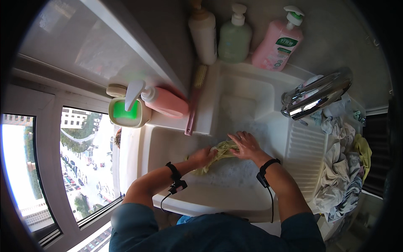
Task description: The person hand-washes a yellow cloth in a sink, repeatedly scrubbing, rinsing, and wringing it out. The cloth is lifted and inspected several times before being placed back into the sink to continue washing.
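Note:
A yellow-green cloth (224,150) lies bunched in cloudy, sudsy water in a white laundry sink (176,198). My left hand (204,157) is closed around the cloth's left part, with one end of it hanging below my fist. On the cloth's right end lies my right hand (246,146), its fingers partly spread and wet; the thumb touches the fabric, and whether it grips the cloth is unclear. Both wrists wear black bands with small devices and cables.
A chrome faucet (318,94) overhangs the ridged washboard (303,157). Crumpled laundry (338,176) is heaped at the right. A pink-handled brush (195,104) lies on the ledge by a pink pump bottle (167,102) and a soap box (129,121). Several pump bottles (234,41) stand behind. A window is left.

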Motion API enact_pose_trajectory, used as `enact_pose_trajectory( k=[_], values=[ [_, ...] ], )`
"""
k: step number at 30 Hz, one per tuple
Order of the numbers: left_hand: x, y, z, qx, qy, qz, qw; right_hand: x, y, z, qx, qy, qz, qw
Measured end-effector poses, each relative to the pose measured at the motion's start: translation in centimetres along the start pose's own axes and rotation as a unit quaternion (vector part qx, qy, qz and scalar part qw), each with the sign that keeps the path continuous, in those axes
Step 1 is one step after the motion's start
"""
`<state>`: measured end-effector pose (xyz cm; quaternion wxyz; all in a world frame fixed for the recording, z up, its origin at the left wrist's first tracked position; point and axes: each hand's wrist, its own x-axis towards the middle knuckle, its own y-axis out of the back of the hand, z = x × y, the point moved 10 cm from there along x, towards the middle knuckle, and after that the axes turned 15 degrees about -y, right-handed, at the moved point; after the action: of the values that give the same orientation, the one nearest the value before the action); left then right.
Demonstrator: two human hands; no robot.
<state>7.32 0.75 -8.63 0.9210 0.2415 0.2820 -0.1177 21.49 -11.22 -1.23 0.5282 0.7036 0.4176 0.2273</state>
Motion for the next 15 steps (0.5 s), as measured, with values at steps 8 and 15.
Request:
enact_pose_trajectory(
  k=[8,15],
  values=[
    [0.6,-0.1,3.4,0.332,-0.195,0.134,0.913,-1.1,-6.9,5.1,-0.052,-0.319,-0.031,0.946],
    [5.2,-1.9,0.3,-0.109,-0.087,0.192,0.971,-2.4,-12.6,2.9,0.539,-0.495,0.038,0.681]
  ],
)
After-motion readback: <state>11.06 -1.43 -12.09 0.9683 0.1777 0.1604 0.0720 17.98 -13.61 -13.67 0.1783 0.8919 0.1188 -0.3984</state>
